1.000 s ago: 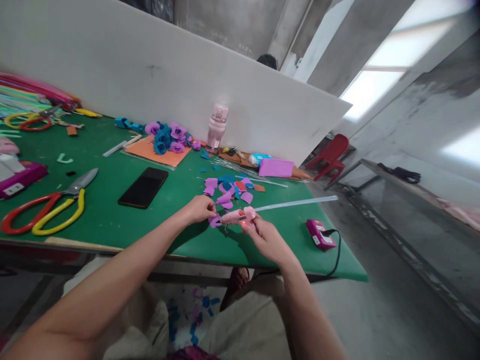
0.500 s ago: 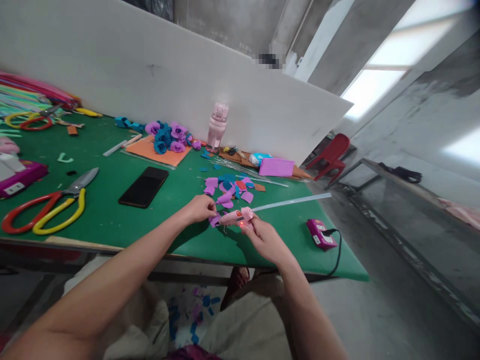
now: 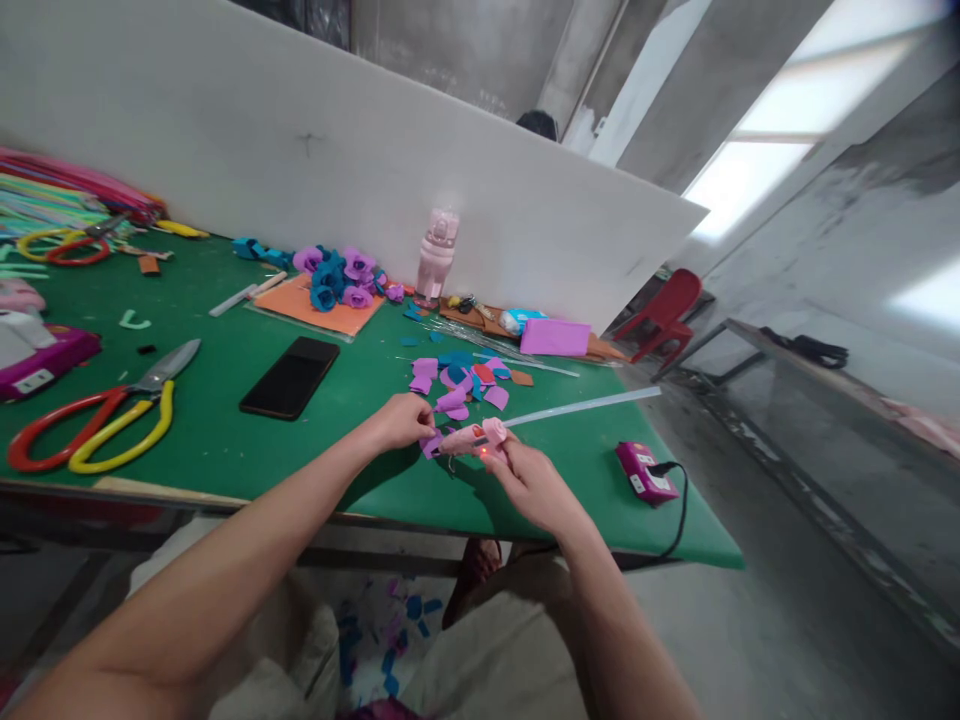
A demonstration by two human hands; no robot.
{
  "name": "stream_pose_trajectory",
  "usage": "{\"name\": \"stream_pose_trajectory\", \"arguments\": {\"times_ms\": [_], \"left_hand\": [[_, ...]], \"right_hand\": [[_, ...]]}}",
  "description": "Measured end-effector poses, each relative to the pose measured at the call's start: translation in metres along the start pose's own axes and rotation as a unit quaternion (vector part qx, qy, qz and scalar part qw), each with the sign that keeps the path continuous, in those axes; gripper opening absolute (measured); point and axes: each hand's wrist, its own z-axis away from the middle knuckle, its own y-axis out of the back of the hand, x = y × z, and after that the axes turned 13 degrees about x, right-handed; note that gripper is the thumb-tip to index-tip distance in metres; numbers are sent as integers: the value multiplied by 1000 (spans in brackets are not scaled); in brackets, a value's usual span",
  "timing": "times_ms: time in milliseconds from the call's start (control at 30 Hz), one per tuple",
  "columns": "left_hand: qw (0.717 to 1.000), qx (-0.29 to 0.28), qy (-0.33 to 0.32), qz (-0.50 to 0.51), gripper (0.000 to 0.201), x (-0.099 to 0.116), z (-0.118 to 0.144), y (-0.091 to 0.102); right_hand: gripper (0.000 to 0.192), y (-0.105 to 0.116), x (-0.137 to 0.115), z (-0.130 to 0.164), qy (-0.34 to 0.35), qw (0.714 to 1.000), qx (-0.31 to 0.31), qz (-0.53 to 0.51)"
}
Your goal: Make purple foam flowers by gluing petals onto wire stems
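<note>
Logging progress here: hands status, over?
Right hand gripping pink glue gun. Left hand pinching purple piece near its tip. Loose cut pieces just beyond.

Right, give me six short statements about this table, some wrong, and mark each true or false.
1. The right hand holds the glue gun. True.
2. The phone lies flat on the table. True.
3. The left hand grips the phone. False: it pinches a purple piece.
4. The glue gun has no stick showing at its back. False: a long clear stick juts out.
5. The bottle stands upright. True.
6. The large scissors have two blue handles. False: one handle is red, the other yellow.
</note>
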Motion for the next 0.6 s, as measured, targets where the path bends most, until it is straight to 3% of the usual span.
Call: {"name": "stream_pose_trajectory", "arguments": {"times_ms": [600], "left_hand": [[1000,-3,0,-12,9,-4,-2,-3]], "right_hand": [[26,0,-1,0,1,1000,11,8]]}}
